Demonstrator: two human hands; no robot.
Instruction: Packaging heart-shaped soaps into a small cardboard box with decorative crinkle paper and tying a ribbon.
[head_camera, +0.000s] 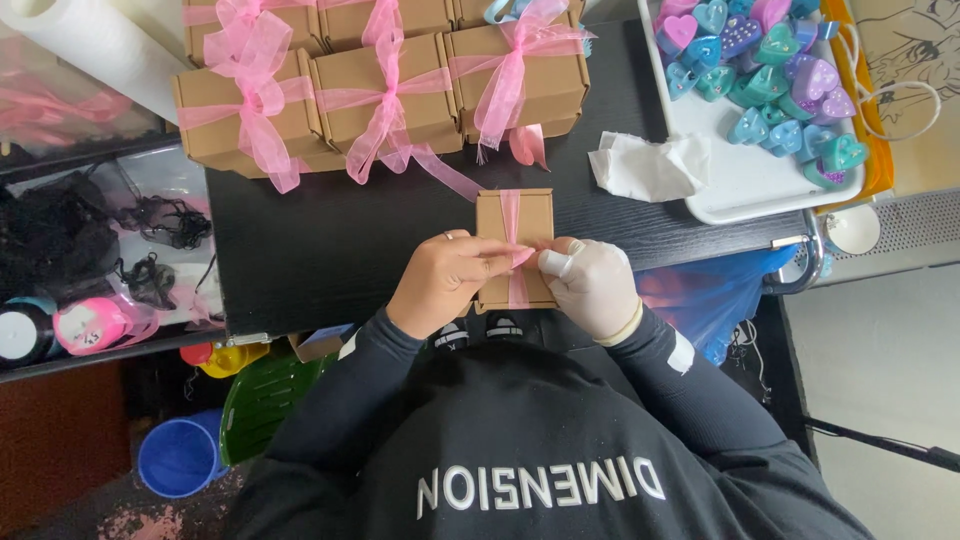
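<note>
Head view is showing a person working at a black bench (340, 250). The person is holding a small brown box (514, 248) that is lying flat near the front edge of the bench. A thin pink ribbon (511, 215) is running up and down over the lid of the small brown box.

The left hand (445, 280) is bare. Its grip is pinching the pink ribbon at the middle of the small brown box. The right hand (590, 285) is wearing a white glove. Its grip is pinching the pink ribbon too, just beside the left fingers. No bow is sitting on this box, so the tying looks like it is only part done.

Behind the small brown box, finished boxes (370, 95) are standing in rows, each brown and square with a big pink bow. So a lot of the wrapping looks done already.

To the right of the small brown box, a crumpled white tissue (650, 165) is lying on the bench. Past it, a white tray (745, 180) is holding a pile of little heart boxes (770, 70) in blue, teal, pink and purple. A white paper roll (95, 45) is lying far left of the finished boxes.
</note>
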